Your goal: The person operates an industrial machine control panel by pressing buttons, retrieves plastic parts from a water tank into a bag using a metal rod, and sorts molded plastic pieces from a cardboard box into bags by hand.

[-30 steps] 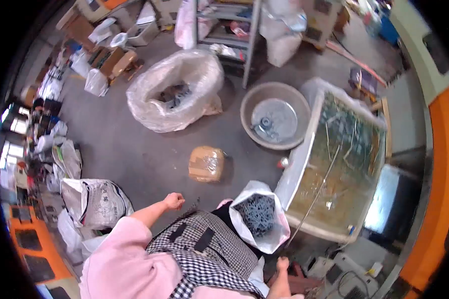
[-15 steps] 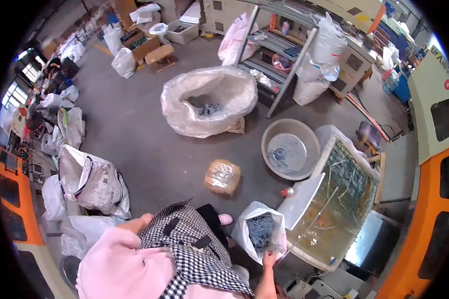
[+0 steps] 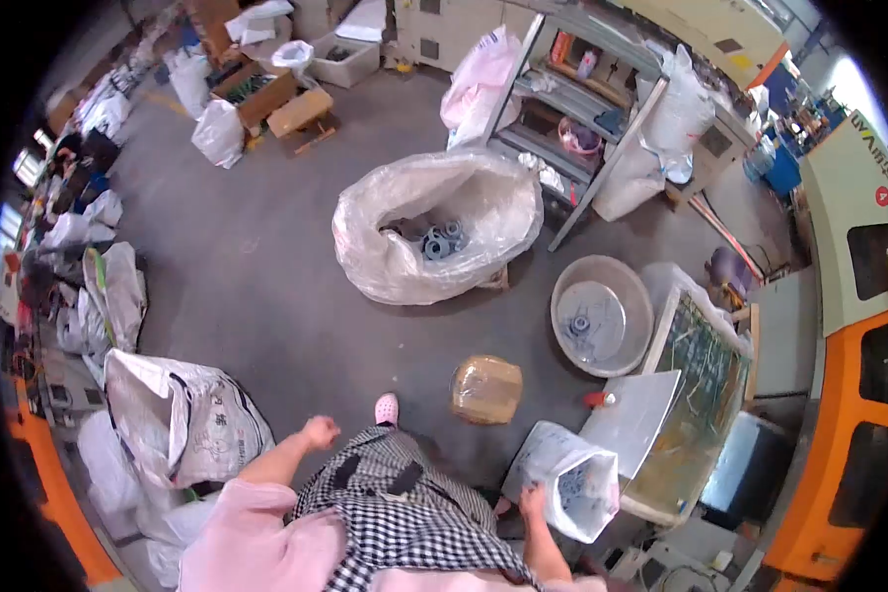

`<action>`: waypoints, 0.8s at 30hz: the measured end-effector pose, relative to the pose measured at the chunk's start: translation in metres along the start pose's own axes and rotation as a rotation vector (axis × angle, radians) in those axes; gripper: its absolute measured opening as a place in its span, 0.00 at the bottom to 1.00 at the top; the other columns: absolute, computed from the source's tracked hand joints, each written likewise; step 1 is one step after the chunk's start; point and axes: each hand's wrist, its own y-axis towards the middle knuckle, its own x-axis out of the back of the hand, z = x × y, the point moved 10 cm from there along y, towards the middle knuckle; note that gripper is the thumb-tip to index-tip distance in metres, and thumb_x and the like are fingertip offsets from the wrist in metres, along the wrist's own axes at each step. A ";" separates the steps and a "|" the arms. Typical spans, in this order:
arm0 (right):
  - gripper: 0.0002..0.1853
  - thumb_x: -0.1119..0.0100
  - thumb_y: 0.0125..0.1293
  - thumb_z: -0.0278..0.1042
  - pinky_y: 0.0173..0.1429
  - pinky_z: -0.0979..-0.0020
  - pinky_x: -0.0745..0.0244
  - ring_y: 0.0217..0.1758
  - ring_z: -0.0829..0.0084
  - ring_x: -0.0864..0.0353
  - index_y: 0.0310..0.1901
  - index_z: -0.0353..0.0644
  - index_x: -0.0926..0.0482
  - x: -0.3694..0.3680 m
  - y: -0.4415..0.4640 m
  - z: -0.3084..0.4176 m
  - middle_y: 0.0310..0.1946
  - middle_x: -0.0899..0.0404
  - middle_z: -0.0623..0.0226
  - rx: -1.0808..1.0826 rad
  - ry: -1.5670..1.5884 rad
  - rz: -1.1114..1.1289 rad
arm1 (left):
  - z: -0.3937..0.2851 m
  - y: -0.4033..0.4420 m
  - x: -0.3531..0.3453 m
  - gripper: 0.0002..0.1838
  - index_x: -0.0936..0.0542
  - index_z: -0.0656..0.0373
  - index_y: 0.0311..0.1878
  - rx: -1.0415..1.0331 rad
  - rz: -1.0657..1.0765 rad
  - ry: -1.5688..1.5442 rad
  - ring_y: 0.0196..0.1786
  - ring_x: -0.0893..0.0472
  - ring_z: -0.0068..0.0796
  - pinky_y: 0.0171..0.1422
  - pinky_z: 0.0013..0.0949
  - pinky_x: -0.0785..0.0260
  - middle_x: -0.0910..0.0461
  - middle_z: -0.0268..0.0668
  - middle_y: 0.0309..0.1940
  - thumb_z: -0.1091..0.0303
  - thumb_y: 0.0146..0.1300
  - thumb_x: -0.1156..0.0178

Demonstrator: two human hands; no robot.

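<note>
My right hand [image 3: 533, 500] grips the near side of a white woven bag [image 3: 543, 459], which leans over to the right. Thin grey-blue plastic strips [image 3: 571, 485] show inside its mouth. My left hand [image 3: 320, 432] hangs out to the left with curled fingers and nothing visible in it. It is nearest to a large white printed sack [image 3: 222, 424] on the floor. Ahead of me stands a brown taped box-like bundle [image 3: 486, 389].
A grey round tub [image 3: 602, 316] with grey pieces stands beside a water tank [image 3: 696, 395] with a white board [image 3: 631, 419] across its edge. Farther off is a big plastic-lined sack [image 3: 434, 232] holding grey rings, near a metal step ladder [image 3: 572, 118]. Orange machines [image 3: 849, 424] flank both sides.
The white bag has gone from upright to tilted right, my right hand still on it. My left hand has come forward into view, and a pink shoe has stepped forward.
</note>
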 end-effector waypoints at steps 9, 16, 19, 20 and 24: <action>0.13 0.44 0.56 0.37 0.37 0.64 0.27 0.30 0.60 0.21 0.39 0.37 0.24 -0.138 0.083 0.255 0.32 0.20 0.60 0.037 0.117 0.377 | -0.039 0.066 0.248 0.08 0.25 0.65 0.32 -0.207 -0.302 -0.377 0.22 0.22 0.24 0.26 0.29 0.29 0.22 0.37 0.20 0.68 0.60 0.46; 0.16 0.46 0.54 0.41 0.45 0.61 0.27 0.42 0.57 0.20 0.38 0.40 0.20 -0.213 0.143 0.373 0.37 0.19 0.57 0.436 -0.624 0.597 | -0.045 0.091 0.275 0.11 0.24 0.61 0.35 -0.219 -0.157 -0.251 0.27 0.20 0.27 0.34 0.33 0.27 0.20 0.38 0.25 0.62 0.58 0.45; 0.17 0.47 0.55 0.43 0.48 0.61 0.27 0.43 0.56 0.21 0.39 0.40 0.20 -0.236 0.154 0.427 0.39 0.20 0.54 0.319 -0.609 0.651 | -0.015 0.099 0.293 0.21 0.23 0.61 0.40 -0.094 -0.254 -0.043 0.46 0.23 0.45 0.51 0.41 0.32 0.21 0.47 0.39 0.50 0.56 0.43; 0.18 0.48 0.56 0.45 0.48 0.61 0.27 0.43 0.57 0.21 0.39 0.40 0.20 -0.237 0.152 0.457 0.39 0.21 0.52 0.260 -0.587 0.704 | -0.004 0.105 0.299 0.25 0.23 0.61 0.42 -0.026 -0.278 -0.060 0.50 0.25 0.46 0.54 0.42 0.33 0.22 0.48 0.43 0.46 0.55 0.43; 0.23 0.46 0.54 0.53 0.50 0.61 0.28 0.46 0.54 0.23 0.41 0.41 0.20 -0.280 0.140 0.592 0.40 0.21 0.51 0.389 -0.601 0.733 | 0.026 0.129 0.322 0.43 0.29 0.65 0.54 0.269 -0.118 -0.088 0.56 0.28 0.47 0.60 0.40 0.36 0.27 0.57 0.49 0.31 0.51 0.49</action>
